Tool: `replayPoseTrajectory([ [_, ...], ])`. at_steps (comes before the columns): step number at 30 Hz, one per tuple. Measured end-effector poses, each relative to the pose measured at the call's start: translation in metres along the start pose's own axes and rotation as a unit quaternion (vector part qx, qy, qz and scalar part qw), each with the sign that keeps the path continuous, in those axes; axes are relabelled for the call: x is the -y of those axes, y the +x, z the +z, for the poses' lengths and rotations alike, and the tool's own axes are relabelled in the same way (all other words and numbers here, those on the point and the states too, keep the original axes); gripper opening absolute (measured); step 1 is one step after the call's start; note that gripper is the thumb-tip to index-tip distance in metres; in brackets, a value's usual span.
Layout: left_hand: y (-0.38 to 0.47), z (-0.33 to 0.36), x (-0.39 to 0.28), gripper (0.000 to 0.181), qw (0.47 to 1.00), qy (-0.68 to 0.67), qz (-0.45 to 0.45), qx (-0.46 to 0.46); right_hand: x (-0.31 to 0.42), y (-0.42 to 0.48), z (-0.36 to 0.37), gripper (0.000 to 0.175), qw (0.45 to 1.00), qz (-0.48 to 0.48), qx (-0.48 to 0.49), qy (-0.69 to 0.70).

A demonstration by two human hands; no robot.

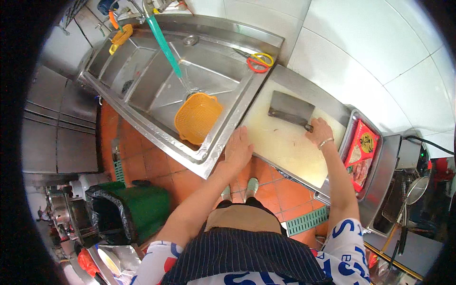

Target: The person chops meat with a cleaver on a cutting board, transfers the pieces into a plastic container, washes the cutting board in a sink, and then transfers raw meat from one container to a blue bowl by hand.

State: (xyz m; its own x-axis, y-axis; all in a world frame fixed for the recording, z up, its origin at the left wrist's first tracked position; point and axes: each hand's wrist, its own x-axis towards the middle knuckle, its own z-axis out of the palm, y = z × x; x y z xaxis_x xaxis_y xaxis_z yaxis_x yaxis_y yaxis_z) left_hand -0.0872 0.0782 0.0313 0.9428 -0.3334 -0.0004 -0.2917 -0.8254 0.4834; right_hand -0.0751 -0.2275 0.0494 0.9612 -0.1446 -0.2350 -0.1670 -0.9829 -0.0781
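Observation:
My right hand (320, 133) is closed around the handle of a cleaver (291, 108), whose wide blade lies flat over a pale cutting board (285, 149). At the near left edge of that board, beside the sink's rim, my left hand (239, 146) lies with nothing seen in it. An orange plastic colander (198, 118) stands in the steel sink (213, 67), close to the drain. Above it ends a green hose (164, 46) on the tap, with water running from it. Scissors (257, 64) with red and yellow handles rest at the sink's back right corner.
Right of the board, a metal tray (378, 156) holds a red food packet (362, 153). A tiled wall (359, 60) rises behind. A green bin (151, 210) with a black liner stands on the floor at lower left. A strainer (416, 190) is at far right.

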Motion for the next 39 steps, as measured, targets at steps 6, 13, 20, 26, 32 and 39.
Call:
replayPoseTrajectory([
  [6, 0.006, 0.021, -0.007, 0.074, 0.996, 0.051, -0.072, 0.026, -0.079, -0.009, 0.043, 0.033, 0.972, 0.068, -0.211, 0.083],
  [13, -0.035, 0.024, 0.006, 0.069, 0.977, -0.152, -0.150, -0.026, -0.069, -0.001, 0.045, 0.039, 0.986, 0.022, -0.154, 0.055],
  [20, -0.042, 0.054, 0.007, 0.032, 0.578, -0.722, -0.379, -0.003, -0.070, -0.001, 0.047, 0.040, 0.981, 0.003, -0.176, 0.083],
  [26, -0.042, 0.038, -0.006, 0.030, 0.557, -0.733, -0.391, -0.012, -0.085, -0.005, 0.057, 0.043, 0.964, -0.018, -0.208, 0.162],
  [32, -0.037, -0.015, -0.022, 0.040, 0.543, -0.769, -0.337, 0.010, -0.079, -0.026, 0.048, 0.037, 0.929, 0.018, -0.213, 0.301],
  [39, -0.009, -0.031, 0.012, 0.041, 0.524, -0.785, -0.312, -0.110, -0.063, -0.049, 0.046, 0.023, 0.889, 0.091, -0.153, 0.421],
])
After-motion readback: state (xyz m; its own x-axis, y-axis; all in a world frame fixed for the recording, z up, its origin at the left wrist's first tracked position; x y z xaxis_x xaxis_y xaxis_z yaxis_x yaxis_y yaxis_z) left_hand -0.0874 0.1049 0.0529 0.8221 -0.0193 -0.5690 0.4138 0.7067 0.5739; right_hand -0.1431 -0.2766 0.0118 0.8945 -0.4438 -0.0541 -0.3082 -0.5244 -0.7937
